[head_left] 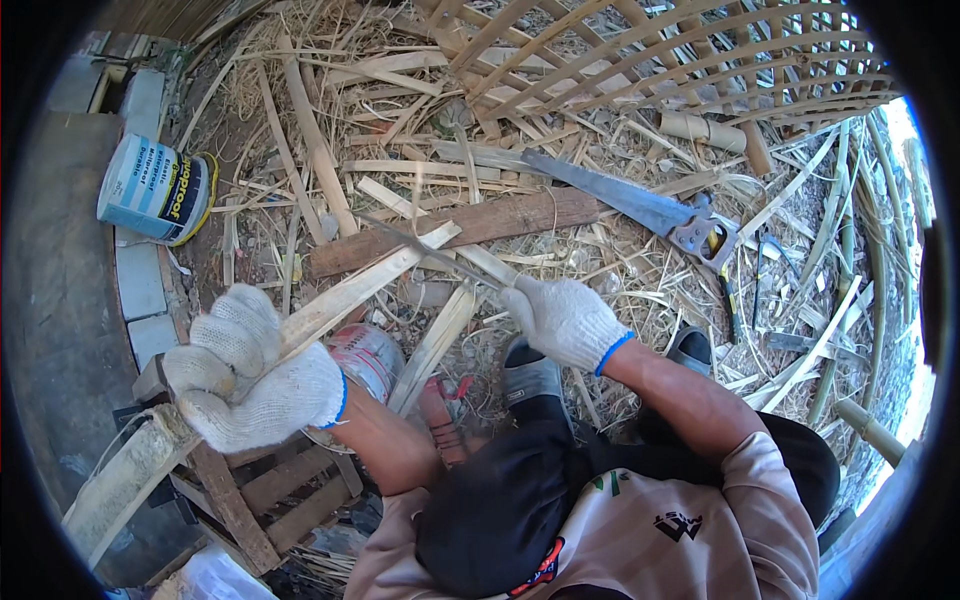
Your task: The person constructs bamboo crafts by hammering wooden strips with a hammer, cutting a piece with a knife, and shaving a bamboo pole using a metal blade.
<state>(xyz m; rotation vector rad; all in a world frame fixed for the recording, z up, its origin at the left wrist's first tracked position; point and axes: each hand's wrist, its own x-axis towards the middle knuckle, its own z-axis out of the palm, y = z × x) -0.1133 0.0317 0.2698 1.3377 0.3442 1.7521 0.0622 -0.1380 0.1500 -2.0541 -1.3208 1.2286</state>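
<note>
Both of my hands wear white knitted gloves with blue cuffs. My left hand (250,370) is wrapped round a long split bamboo strip (345,300), whose thicker pale end (125,480) runs out toward the lower left. In my right hand (565,320) is a knife (440,255), its handle hidden by the fingers. The thin blade points up and left and crosses the far tip of the strip. Whether blade and strip touch I cannot tell.
A handsaw (620,195) lies over a brown plank (450,235) ahead. Bamboo strips and shavings litter the ground. A woven bamboo lattice (680,60) stands at the far right, a blue-white bucket (155,190) at left, a wooden crate (270,490) near my left arm.
</note>
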